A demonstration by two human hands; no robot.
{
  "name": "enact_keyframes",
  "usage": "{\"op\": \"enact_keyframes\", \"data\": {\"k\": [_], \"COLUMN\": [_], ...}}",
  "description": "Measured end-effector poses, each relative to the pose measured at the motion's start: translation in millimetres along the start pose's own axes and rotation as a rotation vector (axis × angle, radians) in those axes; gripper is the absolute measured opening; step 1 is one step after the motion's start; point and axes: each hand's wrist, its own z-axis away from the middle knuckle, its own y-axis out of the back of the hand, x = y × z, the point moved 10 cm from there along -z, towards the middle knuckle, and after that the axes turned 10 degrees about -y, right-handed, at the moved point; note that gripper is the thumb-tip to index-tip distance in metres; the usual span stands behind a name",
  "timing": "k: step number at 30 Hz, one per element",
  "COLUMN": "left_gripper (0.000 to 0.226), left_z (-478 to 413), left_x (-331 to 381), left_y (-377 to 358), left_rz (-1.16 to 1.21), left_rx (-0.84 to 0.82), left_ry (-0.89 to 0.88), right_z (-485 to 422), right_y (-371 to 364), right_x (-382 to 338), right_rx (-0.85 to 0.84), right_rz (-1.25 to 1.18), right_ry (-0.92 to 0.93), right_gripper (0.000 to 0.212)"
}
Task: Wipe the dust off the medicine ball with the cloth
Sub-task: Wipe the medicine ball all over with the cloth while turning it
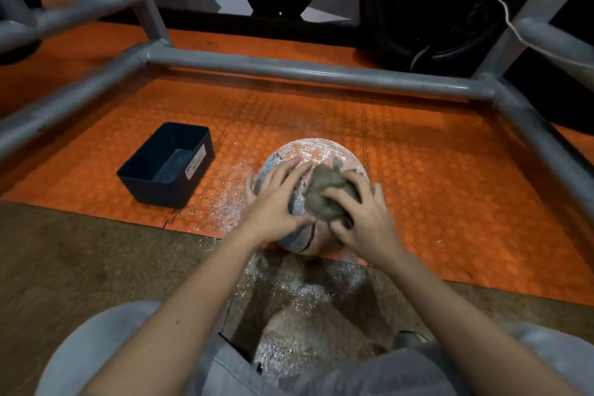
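Grips bunched cloth (328,194) in right hand (363,222) atop medicine ball (300,239); steadies with flat, spread left hand (276,199). Finds dust (305,147) at 12 o'clock from cloth, nearer right hand.

White label (196,165) on the side of the black bin (167,167) — handwritten, too blurred to read

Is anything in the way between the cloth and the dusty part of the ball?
Nothing visible. The right hand holds the cloth on the medicine ball, and the dusty far side lies bare beyond it. The left hand rests on the ball beside the cloth.
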Motion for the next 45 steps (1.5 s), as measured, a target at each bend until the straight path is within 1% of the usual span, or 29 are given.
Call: {"op": "enact_keyframes", "data": {"k": [2, 3, 6, 7, 8, 10, 12, 13, 14, 16, 18, 19, 22, 24, 25, 26, 29, 30, 31, 33, 34, 36, 37, 38, 40, 41, 42, 43, 45], "left_gripper": [0.092, 0.093, 0.094, 0.094, 0.093, 0.093, 0.092, 0.091, 0.091, 0.092, 0.092, 0.092, 0.092, 0.092, 0.091, 0.091, 0.091, 0.091, 0.091, 0.091, 0.09, 0.09, 0.09, 0.089, 0.089, 0.089, 0.089, 0.089, 0.089], "left_z": [-1, -1, 3, 4, 4, 3, 2, 2, 2, 3, 5, 5, 4, 3, 3, 3, 5, 5, 5, 5, 5, 5, 5, 5, 6, 6, 6, 6, 5], "left_x": [-1, -2, -6, -6, -6, -5, -4, -4, -4, -6, -7, -7, -7, -7, -7, -7, -8, -8, -7, -6, -6, -5, -5, -6, -7, -8, -8, -8, -8], "left_y": [0, 1, 1, 1, 0, -1, -1, -2, -1, 0, 0, 1, 0, -2, -3, -3, -1, -1, -1, -1, -1, -3, -3, -4, -4, -3, -3, -3, -3], "left_rz": [0.008, 0.01, 0.025, 0.033, 0.036, 0.037, 0.04, 0.042, 0.043, 0.049, 0.059, 0.062, 0.069, 0.064, 0.069, 0.075, 0.08, 0.083, 0.082, 0.069, 0.062, 0.054, 0.055, 0.057, 0.054, 0.055, 0.056, 0.052, 0.034], "left_rx": [0.0, 0.001, 0.011, 0.014, 0.017, 0.016, 0.009, 0.008, 0.011, 0.018, 0.02, 0.023, 0.022, 0.019, 0.015, 0.013, 0.022, 0.021, 0.021, 0.02, 0.017, 0.011, 0.01, 0.006, 0.003, 0.007, 0.009, 0.01, 0.009], "left_ry": [0.01, 0.017, 0.04, 0.042, 0.04, 0.04, 0.038, 0.035, 0.033, 0.038, 0.049, 0.046, 0.048, 0.041, 0.041, 0.044, 0.056, 0.057, 0.054, 0.048, 0.045, 0.035, 0.036, 0.042, 0.053, 0.057, 0.059, 0.058, 0.055], "right_z": [11, 10, 1, -2, -7, -13, -6, -1, 2, 0, 1, -1, -10, 0, 6, 6, 0, 0, -3, -10, -7, 6, 9, 6, 1, 2, 0, -5, -8], "right_y": [-2, 2, 27, 36, 45, 56, 40, 26, 15, 13, 17, 21, 35, 20, 8, 3, 20, 25, 35, 55, 53, 26, 11, 6, 13, 19, 27, 39, 53], "right_x": [4, 16, 73, 80, 73, 36, 3, 3, 17, 67, 102, 100, 29, -8, -7, 8, 72, 81, 74, 27, 4, -19, -10, 11, 71, 88, 90, 75, 28], "right_rx": [0.018, 0.042, 0.174, 0.214, 0.254, 0.279, 0.181, 0.125, 0.084, 0.075, 0.079, 0.101, 0.205, 0.161, 0.13, 0.103, 0.149, 0.166, 0.203, 0.304, 0.294, 0.204, 0.156, 0.115, 0.108, 0.124, 0.159, 0.225, 0.302], "right_rz": [0.032, 0.026, -0.078, -0.12, -0.134, -0.162, -0.068, 0.016, 0.08, 0.134, 0.085, 0.049, -0.044, 0.042, 0.126, 0.165, 0.063, 0.002, -0.04, -0.103, -0.108, 0.064, 0.161, 0.204, 0.155, 0.068, 0.01, -0.041, -0.101], "right_ry": [0.065, 0.011, -0.401, -0.476, -0.456, -0.258, -0.044, -0.002, -0.034, -0.294, -0.518, -0.533, -0.23, 0.056, 0.112, 0.06, -0.416, -0.502, -0.493, -0.249, -0.091, 0.153, 0.152, 0.035, -0.385, -0.523, -0.558, -0.489, -0.213], "right_gripper": [0.048, 0.047, 0.035, 0.037, 0.039, 0.043, 0.046, 0.047, 0.048, 0.043, 0.042, 0.044, 0.046, 0.047, 0.047, 0.046, 0.041, 0.043, 0.045, 0.048, 0.049, 0.049, 0.047, 0.044, 0.043, 0.045, 0.047, 0.048, 0.052]}}
